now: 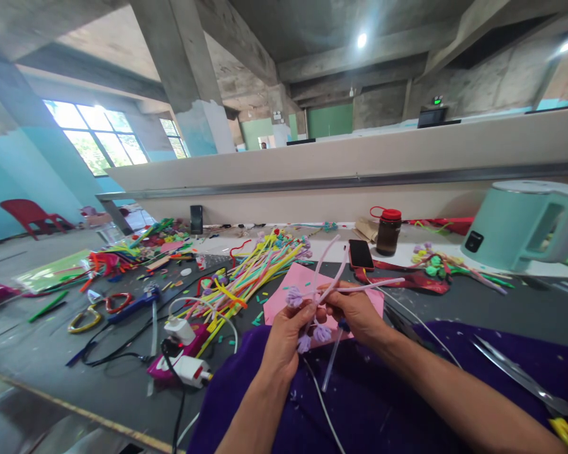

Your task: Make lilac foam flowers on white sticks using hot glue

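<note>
Two hands (284,334) (355,312), pink pipe cleaners (334,280), no legible writing

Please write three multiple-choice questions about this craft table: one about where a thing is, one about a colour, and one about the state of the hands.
1. Where does the phone lie?
A. Inside the kettle
B. On the table, left of the jar
C. On the red chair

2. What colour is the lid of the jar?
A. Red
B. Blue
C. White

3. What are the two hands doing?
A. Both rest flat on the table
B. Only one holds something
C. Both grip the pink pipe cleaners

Answers:
1. B: the phone lies flat on the table just left of the jar, far from the kettle.
2. A: the lid on the dark jar is plainly red.
3. C: the left hand and the right hand both close on the pink pipe cleaners, above the purple cloth.
</note>
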The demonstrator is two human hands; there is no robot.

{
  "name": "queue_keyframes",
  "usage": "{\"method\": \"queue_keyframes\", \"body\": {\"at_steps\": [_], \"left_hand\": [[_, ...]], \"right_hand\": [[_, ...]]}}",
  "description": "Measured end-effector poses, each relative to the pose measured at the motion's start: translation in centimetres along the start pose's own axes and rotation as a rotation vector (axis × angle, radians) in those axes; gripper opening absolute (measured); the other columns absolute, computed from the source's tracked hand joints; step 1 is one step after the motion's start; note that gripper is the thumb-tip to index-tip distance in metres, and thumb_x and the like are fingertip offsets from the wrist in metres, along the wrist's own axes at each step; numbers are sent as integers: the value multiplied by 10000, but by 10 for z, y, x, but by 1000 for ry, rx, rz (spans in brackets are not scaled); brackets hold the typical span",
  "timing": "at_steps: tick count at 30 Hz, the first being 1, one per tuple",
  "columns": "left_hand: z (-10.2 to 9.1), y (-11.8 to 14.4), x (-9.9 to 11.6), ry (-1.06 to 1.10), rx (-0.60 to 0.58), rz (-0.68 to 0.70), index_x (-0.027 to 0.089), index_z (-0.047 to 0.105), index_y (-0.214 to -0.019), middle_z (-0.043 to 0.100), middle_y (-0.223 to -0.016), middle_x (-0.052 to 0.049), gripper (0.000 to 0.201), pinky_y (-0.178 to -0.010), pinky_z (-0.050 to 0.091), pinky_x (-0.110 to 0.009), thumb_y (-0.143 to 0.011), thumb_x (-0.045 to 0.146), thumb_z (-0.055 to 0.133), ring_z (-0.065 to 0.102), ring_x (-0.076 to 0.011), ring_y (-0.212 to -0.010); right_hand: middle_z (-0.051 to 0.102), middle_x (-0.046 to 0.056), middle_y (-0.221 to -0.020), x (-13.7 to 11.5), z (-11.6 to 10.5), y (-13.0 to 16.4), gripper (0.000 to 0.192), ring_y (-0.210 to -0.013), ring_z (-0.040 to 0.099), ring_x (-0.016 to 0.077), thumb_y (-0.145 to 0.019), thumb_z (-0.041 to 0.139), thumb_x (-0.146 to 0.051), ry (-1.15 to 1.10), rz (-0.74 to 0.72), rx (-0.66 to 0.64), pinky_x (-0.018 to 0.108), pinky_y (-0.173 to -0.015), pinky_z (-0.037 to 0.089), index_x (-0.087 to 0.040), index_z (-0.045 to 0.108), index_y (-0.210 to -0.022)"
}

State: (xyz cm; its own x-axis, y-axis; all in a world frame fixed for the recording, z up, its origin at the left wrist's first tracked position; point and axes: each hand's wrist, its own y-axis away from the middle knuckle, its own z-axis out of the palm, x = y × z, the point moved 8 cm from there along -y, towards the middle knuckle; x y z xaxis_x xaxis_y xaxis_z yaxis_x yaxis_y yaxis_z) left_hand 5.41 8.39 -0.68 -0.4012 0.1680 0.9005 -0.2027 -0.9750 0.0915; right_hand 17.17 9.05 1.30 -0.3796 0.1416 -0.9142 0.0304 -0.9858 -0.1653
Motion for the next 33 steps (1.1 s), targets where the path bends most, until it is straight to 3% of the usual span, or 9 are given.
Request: {"method": "queue_keyframes", "body": {"at_steps": [5,10,15,33], "left_hand": [[-1,-2,1,-6,-22,60,127,684,-934,684,-657,-46,321,-580,456,-226,-639,247,728,609,-131,-599],[-3,-2,3,-82,-41,95,130,686,-964,684,-721,-53,329,-556,428,-226,-659,251,712,589,-129,-613],[-4,-3,2,-119,-37,84,131,693,-929,694,-731,-66,304,-592,432,-237,-653,257,716,606,-149,-656],[-1,-3,5,-66,-49,93,133,654,-873,659,-636,-33,262,-533,410,-220,-639,225,727,571,-119,-552]], "right_hand": [[581,-23,-504,-2,7,1,83,-409,458,67,-691,591,-194,19,-32,-61,164,-368,264,-137,632,-735],[562,-37,-470,-2,7,2,86,-375,416,58,-663,575,-161,16,-44,-22,163,-350,245,-143,636,-721],[567,-38,-479,3,2,3,76,-372,410,56,-638,594,-160,37,-12,48,157,-345,250,-144,625,-706],[525,-48,-448,6,2,1,58,-360,403,63,-632,569,-168,79,8,9,157,-334,262,-144,606,-670]]}}
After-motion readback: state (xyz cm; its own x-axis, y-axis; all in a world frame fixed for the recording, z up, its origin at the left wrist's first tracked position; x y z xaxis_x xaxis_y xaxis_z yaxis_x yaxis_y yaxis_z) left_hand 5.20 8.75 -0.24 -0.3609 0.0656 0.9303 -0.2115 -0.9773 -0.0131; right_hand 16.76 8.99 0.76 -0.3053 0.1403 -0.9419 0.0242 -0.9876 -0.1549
